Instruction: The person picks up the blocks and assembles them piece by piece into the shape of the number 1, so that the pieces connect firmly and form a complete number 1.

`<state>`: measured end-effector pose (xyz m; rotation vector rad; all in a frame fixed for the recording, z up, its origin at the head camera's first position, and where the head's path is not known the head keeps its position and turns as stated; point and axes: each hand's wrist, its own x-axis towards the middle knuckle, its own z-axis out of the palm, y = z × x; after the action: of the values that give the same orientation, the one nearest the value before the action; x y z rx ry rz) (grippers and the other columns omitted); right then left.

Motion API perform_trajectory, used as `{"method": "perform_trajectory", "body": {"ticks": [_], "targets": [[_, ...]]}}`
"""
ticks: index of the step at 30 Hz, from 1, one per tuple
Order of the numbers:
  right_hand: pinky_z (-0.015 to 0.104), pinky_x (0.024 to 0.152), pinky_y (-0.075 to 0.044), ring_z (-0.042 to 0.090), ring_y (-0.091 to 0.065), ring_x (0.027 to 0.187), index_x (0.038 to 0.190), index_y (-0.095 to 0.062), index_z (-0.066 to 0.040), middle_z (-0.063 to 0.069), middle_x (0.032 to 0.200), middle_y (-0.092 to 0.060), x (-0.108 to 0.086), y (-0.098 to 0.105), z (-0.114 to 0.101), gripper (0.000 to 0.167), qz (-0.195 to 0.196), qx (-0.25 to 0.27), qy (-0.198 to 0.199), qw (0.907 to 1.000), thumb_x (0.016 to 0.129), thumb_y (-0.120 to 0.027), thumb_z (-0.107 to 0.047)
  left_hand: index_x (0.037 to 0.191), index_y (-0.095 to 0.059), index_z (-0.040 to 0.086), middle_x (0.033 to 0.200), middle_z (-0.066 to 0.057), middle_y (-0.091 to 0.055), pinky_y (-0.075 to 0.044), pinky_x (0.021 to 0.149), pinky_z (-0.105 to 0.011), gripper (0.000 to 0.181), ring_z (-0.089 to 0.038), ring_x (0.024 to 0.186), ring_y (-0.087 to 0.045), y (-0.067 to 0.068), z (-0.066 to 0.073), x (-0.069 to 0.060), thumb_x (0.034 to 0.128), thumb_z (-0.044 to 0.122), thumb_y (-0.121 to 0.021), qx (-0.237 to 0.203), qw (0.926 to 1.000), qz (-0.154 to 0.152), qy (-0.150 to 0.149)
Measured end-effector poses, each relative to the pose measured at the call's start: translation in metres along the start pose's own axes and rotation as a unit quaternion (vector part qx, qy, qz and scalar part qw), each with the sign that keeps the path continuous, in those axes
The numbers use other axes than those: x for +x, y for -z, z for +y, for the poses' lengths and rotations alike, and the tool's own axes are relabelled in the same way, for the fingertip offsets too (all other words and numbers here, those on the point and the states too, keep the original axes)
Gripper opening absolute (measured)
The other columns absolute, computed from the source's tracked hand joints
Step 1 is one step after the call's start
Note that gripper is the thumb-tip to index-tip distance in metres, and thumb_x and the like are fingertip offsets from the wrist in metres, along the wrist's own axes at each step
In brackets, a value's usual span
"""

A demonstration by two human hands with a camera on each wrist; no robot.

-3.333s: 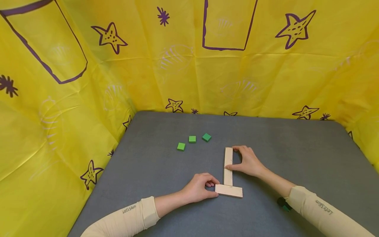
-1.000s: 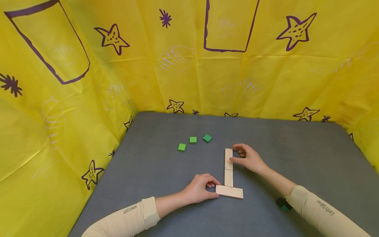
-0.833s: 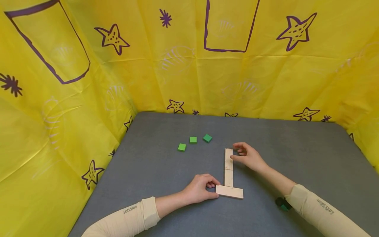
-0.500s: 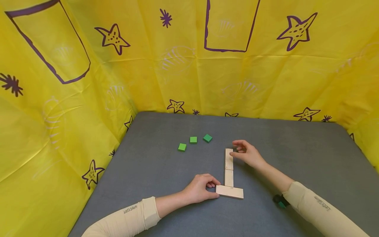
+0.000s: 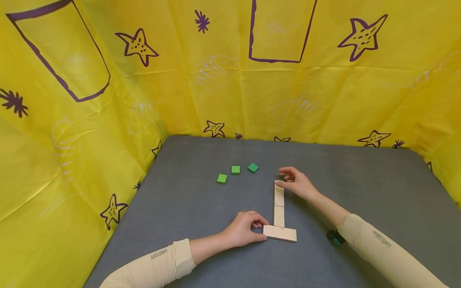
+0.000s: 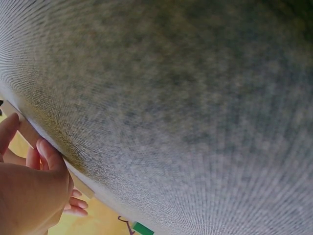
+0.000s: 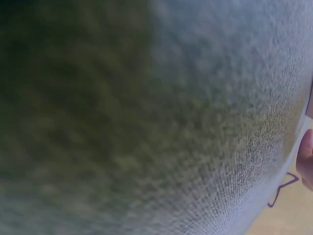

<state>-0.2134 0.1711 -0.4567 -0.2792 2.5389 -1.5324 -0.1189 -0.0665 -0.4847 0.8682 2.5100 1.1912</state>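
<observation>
Three pale wooden blocks lie flat on the grey table [image 5: 187, 232]. The near block [image 5: 279, 233] runs crosswise; the middle block [image 5: 279, 216] and far block [image 5: 279, 196] extend from it end to end, away from me. My left hand [image 5: 242, 230] pinches the near block's left end between thumb and fingers. In the left wrist view this hand [image 6: 34, 191] is at the lower left, by the block's edge. My right hand [image 5: 299, 185] is over the far block's far end, thumb across its top, fingers loosely bent beyond it; contact is unclear. The right wrist view shows only fingertips [image 7: 305, 159].
Beyond the blocks, to the left, lie two light green squares [image 5: 221, 179] and a darker green square [image 5: 253, 168]. Yellow cloth [image 5: 223, 92] with purple starfish drawings hangs behind the table and along its sides. A dark wrist camera [image 5: 335, 237] sits under my right wrist.
My right hand has shifted from the right side of the middle and far blocks toward the far end, its thumb leaving the joint. The left hand and blocks stay put.
</observation>
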Motion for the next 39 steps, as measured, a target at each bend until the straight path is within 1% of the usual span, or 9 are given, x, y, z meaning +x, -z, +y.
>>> {"method": "perform_trajectory", "body": {"ticks": [3,4,7,16,27,34,39], "targets": [[0.044,0.093,-0.041,0.04,-0.051,0.111,0.131,-0.051,0.008,0.027,0.126,-0.057,0.005,-0.001,0.001,0.052,-0.005,-0.001,0.004,1.0,0.088,-0.072,-0.013,0.099,-0.073,0.01,0.089,0.006,-0.064,-0.048,0.075,-0.013,0.026,0.002,0.079,-0.056,0.0,0.0,0.0,0.0755,0.012,-0.085,-0.001,1.0,-0.001,0.004],[0.043,0.093,-0.042,0.038,-0.052,0.111,0.131,-0.052,0.006,0.025,0.126,-0.058,0.008,-0.001,0.004,0.052,-0.006,-0.005,0.006,1.0,0.088,-0.073,-0.014,0.099,-0.073,0.01,0.089,0.006,-0.064,-0.048,0.075,-0.013,0.026,0.002,0.079,-0.056,0.0,0.0,0.0,0.0756,0.012,-0.085,-0.001,1.0,-0.001,0.004],[0.039,0.092,-0.042,0.032,-0.053,0.11,0.13,-0.054,0.001,0.019,0.124,-0.061,0.019,-0.004,0.019,0.054,-0.005,-0.007,0.016,0.9998,0.086,-0.076,-0.021,0.099,-0.073,0.01,0.089,0.006,-0.064,-0.048,0.075,-0.013,0.026,0.002,0.08,-0.056,0.0,0.0,0.0,0.0758,0.012,-0.085,-0.001,1.0,-0.002,0.006],[0.044,0.094,-0.042,0.033,-0.053,0.11,0.13,-0.054,0.002,0.019,0.124,-0.061,0.033,-0.008,0.019,0.053,-0.017,-0.026,0.037,0.9988,0.086,-0.075,-0.019,0.1,-0.073,0.011,0.089,0.007,-0.064,-0.048,0.075,-0.013,0.026,0.002,0.08,-0.056,0.001,0.0,0.0,0.0761,0.013,-0.085,-0.003,0.9999,-0.005,0.011],[0.044,0.094,-0.042,0.031,-0.053,0.109,0.13,-0.055,0.0,0.017,0.123,-0.061,0.045,-0.013,0.014,0.052,-0.026,-0.039,0.044,0.9979,0.085,-0.076,-0.017,0.1,-0.073,0.011,0.09,0.007,-0.064,-0.048,0.075,-0.013,0.027,0.003,0.08,-0.056,0.0,-0.001,0.0,0.0759,0.013,-0.085,-0.004,1.0,-0.004,0.006],[0.047,0.093,-0.043,0.034,-0.054,0.107,0.128,-0.056,0.003,0.02,0.121,-0.061,0.052,-0.015,0.012,0.051,-0.034,-0.06,0.069,0.9953,0.085,-0.075,-0.015,0.101,-0.073,0.011,0.09,0.007,-0.064,-0.048,0.076,-0.014,0.027,0.002,0.081,-0.056,0.0,-0.001,0.0,0.0761,0.013,-0.085,0.0,1.0,-0.004,0.005],[0.047,0.093,-0.043,0.033,-0.054,0.107,0.129,-0.056,0.003,0.019,0.12,-0.062,0.058,-0.017,0.012,0.051,-0.043,-0.076,0.08,0.993,0.085,-0.075,-0.015,0.1,-0.073,0.011,0.091,0.007,-0.064,-0.048,0.076,-0.014,0.027,0.002,0.081,-0.056,0.0,-0.001,0.0,0.0761,0.013,-0.085,-0.002,1.0,-0.004,0.007]]}}
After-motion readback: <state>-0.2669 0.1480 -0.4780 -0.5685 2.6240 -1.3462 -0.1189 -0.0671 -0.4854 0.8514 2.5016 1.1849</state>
